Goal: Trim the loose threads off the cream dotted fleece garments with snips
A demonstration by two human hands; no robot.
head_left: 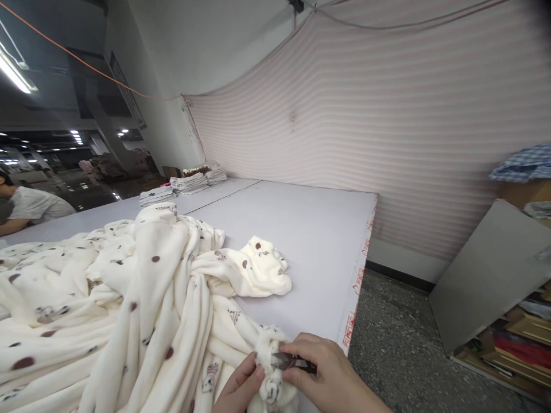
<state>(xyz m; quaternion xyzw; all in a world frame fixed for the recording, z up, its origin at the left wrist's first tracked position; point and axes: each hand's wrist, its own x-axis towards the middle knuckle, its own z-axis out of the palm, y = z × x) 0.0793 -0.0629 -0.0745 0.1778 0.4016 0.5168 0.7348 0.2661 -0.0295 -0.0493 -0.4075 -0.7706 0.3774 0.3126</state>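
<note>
A cream plush garment (172, 298) with brown dots and small printed figures lies heaped over the left and near part of the table. Near the front edge, my left hand (241, 383) is closed, pinching a bunched, fluffy end of this cloth between thumb and fingers. Close beside it, my right hand (323, 367) grips dark metal thread snips (287, 361), blades pointing left against the gathered cloth. The cloth between the two hands is crumpled, and the exact spot at the snips' tips is partly hidden.
The pale table (310, 229) has red writing along its right edge. Stacks of folded cloth (189, 182) sit at its far side. A person (38, 205) leans at the far left. To the right stand a grey cabinet (486, 269) and speckled floor (387, 321); a striped sheet (365, 115) hangs behind.
</note>
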